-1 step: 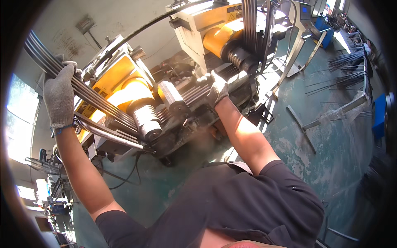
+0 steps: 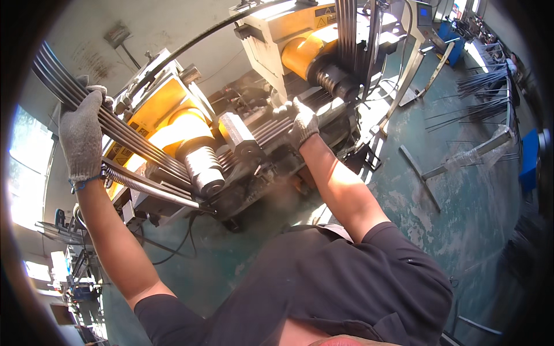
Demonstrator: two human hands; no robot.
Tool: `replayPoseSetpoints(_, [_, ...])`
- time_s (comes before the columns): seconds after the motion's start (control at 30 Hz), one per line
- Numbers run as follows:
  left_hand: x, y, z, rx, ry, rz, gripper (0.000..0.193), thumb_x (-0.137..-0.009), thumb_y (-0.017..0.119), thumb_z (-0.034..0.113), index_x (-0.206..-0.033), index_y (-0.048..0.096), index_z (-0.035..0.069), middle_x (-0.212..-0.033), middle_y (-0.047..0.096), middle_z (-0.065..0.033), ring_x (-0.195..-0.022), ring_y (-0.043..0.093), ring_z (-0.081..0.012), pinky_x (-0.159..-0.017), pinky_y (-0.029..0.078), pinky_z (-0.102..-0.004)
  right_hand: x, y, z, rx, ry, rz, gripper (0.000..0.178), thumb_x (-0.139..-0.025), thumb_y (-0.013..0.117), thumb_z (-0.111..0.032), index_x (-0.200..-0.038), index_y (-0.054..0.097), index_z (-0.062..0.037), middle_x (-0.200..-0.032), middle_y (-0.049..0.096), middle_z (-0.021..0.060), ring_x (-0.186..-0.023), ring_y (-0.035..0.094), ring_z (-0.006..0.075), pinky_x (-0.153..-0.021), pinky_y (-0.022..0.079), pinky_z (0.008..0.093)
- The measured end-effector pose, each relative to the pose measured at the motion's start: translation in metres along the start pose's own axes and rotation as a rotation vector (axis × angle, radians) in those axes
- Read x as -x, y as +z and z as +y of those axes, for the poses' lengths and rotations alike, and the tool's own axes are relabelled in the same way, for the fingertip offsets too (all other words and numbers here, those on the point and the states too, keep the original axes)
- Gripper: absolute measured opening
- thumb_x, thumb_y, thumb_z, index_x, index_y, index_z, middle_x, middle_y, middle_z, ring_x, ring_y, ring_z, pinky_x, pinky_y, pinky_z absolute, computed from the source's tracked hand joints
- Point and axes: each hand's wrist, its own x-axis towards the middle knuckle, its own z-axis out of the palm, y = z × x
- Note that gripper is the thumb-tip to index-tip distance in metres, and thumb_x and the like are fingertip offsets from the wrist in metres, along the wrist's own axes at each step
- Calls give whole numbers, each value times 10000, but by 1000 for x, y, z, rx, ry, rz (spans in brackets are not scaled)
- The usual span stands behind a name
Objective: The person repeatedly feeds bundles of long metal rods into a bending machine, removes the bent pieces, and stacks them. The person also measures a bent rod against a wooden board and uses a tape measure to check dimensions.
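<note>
My left hand (image 2: pixel 82 135), in a grey knit work glove, is closed around a bundle of long metal rods (image 2: pixel 141 144). The bundle slants down to the right, past a yellow machine head (image 2: pixel 187 124) with a ribbed dark cylinder (image 2: pixel 202 166). My right hand (image 2: pixel 304 124), also gloved, is closed at the rods on the far side of a hexagonal metal block (image 2: pixel 239 135); its thumb points up and its fingers are partly hidden. The rods (image 2: pixel 274 132) show again between that block and my right hand. A coiled metal hose (image 2: pixel 147 185) runs below my left hand.
A second yellow machine head (image 2: pixel 303 55) stands beyond my right hand, with upright rods (image 2: pixel 348 34) beside it. A black cable (image 2: pixel 190 46) arches overhead. At right are a control box (image 2: pixel 424 14), a metal stand (image 2: pixel 467 155) and piled thin rods (image 2: pixel 482 86) above the green floor (image 2: pixel 404 196).
</note>
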Motion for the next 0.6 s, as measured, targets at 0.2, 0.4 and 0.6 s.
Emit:
replayPoseSetpoints(0.2, [-3,-1,-6,54,41,7,357,-987,701,128,-1314,632,3,-1043,718,-87,-867,708,-178,-798,601,-304,-12,-6,-15,-77,-21,76,173,-1083,573,-174,-1012,647,-35,-838,649,108,-760,623,304,-768,563,476])
replayPoseSetpoints(0.4, [-3,-2,-7,-37,46,18,351,-984,708,160,-1305,652,28,-1042,726,-100,-905,721,-196,-820,602,-325,-28,-34,-12,-7,-16,153,151,-1069,599,-142,-1147,679,-42,-932,689,88,-823,661,268,-753,574,392])
replayPoseSetpoints(0.6, [-7,-8,-18,-16,60,7,333,-982,708,167,-1278,664,22,-1028,738,-106,-922,733,-205,-849,606,-344,-95,-113,9,230,-190,-65,115,-1027,685,-187,-1038,671,-73,-871,687,74,-789,667,277,-764,574,420])
